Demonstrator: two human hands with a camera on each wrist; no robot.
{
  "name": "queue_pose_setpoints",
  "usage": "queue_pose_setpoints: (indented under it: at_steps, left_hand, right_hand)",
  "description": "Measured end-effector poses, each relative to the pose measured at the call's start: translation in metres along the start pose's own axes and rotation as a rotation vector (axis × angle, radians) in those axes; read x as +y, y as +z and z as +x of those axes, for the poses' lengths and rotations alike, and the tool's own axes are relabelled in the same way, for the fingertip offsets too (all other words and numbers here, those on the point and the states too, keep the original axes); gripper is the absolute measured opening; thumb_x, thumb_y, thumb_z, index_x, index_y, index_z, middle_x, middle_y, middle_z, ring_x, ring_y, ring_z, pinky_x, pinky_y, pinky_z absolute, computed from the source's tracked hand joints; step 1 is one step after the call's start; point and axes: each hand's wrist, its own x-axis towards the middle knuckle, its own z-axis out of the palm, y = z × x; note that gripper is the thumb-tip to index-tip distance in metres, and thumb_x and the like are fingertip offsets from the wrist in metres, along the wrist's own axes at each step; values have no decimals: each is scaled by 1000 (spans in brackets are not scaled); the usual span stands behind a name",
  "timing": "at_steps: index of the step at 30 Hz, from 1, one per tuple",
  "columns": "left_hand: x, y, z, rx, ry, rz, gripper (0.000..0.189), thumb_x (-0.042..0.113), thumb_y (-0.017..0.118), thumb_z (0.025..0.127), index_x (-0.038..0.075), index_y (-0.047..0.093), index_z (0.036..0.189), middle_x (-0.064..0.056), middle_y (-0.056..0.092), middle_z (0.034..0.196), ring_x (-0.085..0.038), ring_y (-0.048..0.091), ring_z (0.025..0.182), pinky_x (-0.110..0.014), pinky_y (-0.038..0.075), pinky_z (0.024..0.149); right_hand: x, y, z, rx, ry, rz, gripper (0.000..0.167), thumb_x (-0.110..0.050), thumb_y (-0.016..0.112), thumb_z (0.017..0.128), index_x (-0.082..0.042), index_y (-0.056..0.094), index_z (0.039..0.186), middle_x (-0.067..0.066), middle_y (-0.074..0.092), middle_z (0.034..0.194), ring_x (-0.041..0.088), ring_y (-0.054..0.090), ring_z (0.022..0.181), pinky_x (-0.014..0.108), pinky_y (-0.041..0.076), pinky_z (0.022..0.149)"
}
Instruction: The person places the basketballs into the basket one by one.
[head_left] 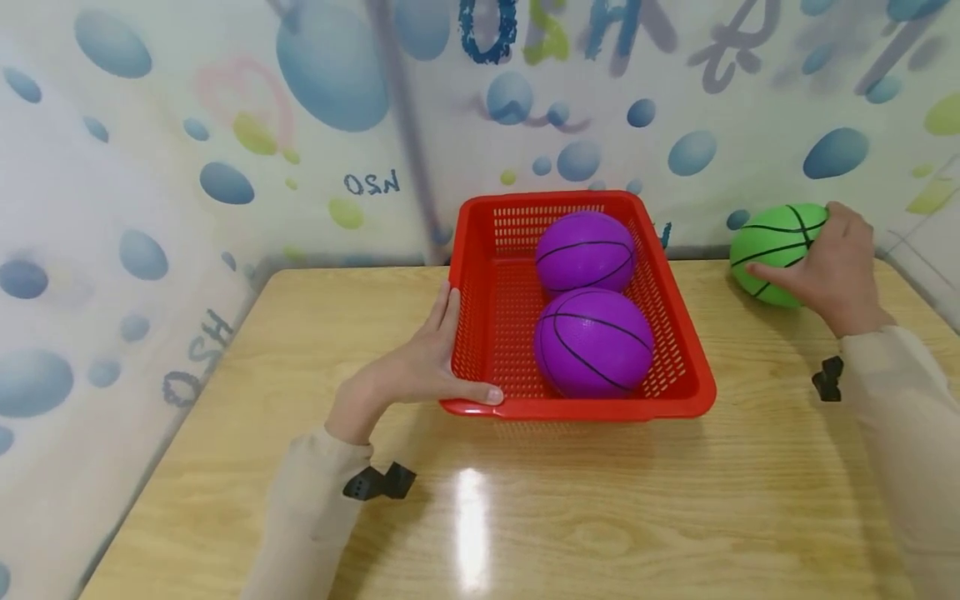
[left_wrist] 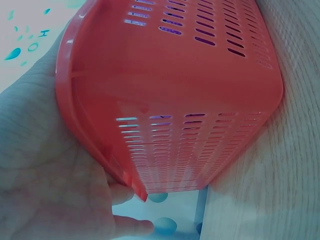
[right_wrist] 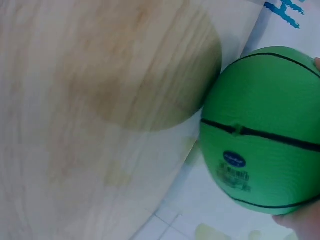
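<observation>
A red plastic basket (head_left: 693,387) with slotted walls stands on the table, two purple balls (head_left: 592,343) with black lines inside it, one behind the other along its right side. My left hand (head_left: 416,362) holds the basket's near left corner, thumb over the front rim and fingers along the left side; the left wrist view shows the rim (left_wrist: 64,85) against the palm. At the far right, my right hand (head_left: 843,267) grips a green ball (head_left: 772,250) with black lines, thumb and fingers spread round it. Whether the ball touches the table I cannot tell.
The wood-grain table (head_left: 600,517) runs up to a wall (head_left: 465,142) patterned with blue and green spots, close behind the basket and the green ball. Another spotted wall (head_left: 97,333) borders the table's left side.
</observation>
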Motion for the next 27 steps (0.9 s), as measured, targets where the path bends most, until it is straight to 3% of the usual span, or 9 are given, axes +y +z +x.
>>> queue_pose_setpoints:
  at_steps: [8,15,27]
  left_hand:
    - [-2,2,-1,10,4,-20,136,61,76,63,15,-24,144,0,-31,148,-21,-8,139,-42,21,108]
    - [-2,0,1,7,1,-19,136,61,76,63,15,-24,144,1,-31,148,-21,-7,139,-43,21,108]
    - [-4,2,2,-4,6,-37,137,62,76,62,17,-25,144,3,-33,147,-21,-6,139,-42,23,107]
  right_hand:
    - [-26,-13,19,115,-114,87,97,-32,81,63,8,27,134,35,35,123,49,33,111,60,27,91]
    - [-70,-28,37,89,-99,148,99,-23,83,63,1,25,140,31,36,127,42,34,116,60,29,93]
    - [-123,-35,46,32,-135,208,102,-22,86,60,-2,27,141,21,38,130,33,34,115,52,33,91]
